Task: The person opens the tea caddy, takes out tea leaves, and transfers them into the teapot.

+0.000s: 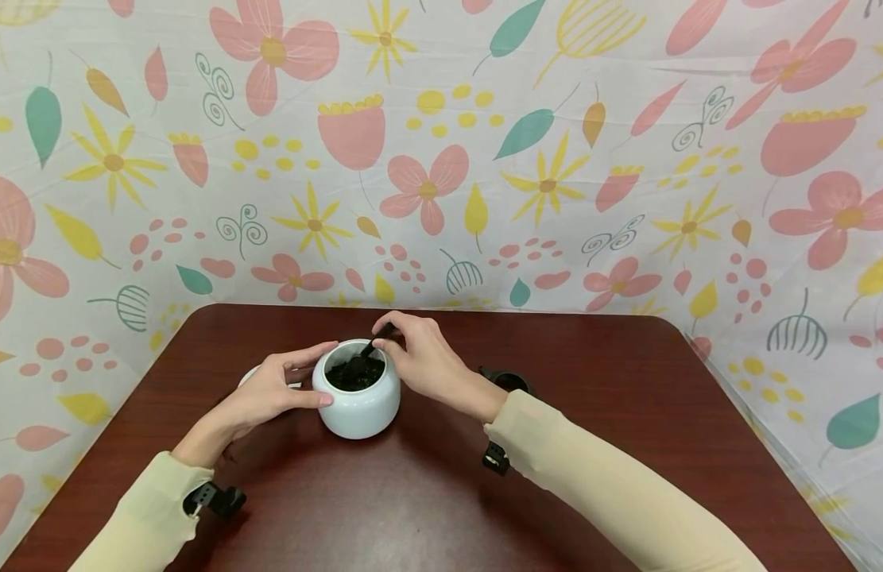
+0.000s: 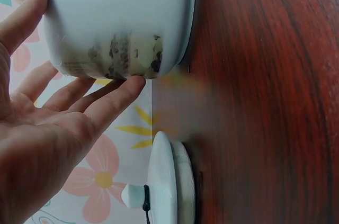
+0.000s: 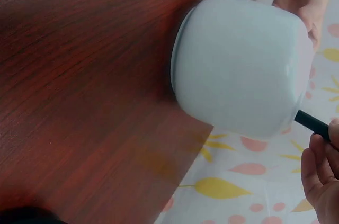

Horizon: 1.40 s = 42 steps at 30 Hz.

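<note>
A round white ceramic jar [image 1: 360, 415] stands uncovered on the table, with dark, loose, leaf-like bits [image 1: 350, 378] inside. My left hand [image 1: 269, 389] holds the jar from its left side, thumb at the front and fingers further back. A dark printed pattern [image 2: 119, 54] shows on the jar's side in the left wrist view. Over the rim, my right hand [image 1: 427, 361] pinches the handle of a black spoon [image 1: 369, 347]. The spoon's lower end sits among the dark bits, so its shape is partly hidden.
The jar's white lid [image 2: 165, 181], with a knob and a dark cord round it, lies left of the jar, mostly behind my left hand in the head view. A black cup [image 1: 511, 382] stands beyond my right wrist. The brown table [image 1: 384, 500] meets a flower-patterned cloth behind.
</note>
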Available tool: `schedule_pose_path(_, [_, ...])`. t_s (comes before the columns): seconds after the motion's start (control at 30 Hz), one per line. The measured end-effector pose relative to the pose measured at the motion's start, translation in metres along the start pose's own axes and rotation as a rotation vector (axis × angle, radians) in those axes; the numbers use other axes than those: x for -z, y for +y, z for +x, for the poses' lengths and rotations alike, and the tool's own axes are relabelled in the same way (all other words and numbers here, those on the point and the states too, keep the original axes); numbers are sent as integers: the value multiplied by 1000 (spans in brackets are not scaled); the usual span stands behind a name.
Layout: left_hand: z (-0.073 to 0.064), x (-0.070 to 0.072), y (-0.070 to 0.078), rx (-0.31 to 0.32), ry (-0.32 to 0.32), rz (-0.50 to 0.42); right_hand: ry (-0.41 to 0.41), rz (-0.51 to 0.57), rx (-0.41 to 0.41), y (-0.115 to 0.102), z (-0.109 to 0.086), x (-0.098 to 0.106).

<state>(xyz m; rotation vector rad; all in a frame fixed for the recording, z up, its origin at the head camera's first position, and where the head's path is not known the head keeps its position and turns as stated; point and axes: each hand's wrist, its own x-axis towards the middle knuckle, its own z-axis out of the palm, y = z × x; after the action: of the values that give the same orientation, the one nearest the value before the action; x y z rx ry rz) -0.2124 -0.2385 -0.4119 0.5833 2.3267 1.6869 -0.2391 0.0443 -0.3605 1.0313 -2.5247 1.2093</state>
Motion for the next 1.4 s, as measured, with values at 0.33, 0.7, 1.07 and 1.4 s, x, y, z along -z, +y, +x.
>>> schedule_pose_path(0.33, [0,0,-1,8,1,-6,-35,-69,-12,0,2,-6])
schedule_pose_path(0.7, [0,-1,-1,6,-1,-14,-4,19,-134,0,7,-20])
schedule_pose_path(1.07, [-1,-1,0,10,-2,-24,10,25,-153,-5,2,-22])
schedule_pose_path(1.4, [-1,-1,-1,14,3,-21,-6,75,-183,-19,-3,-25])
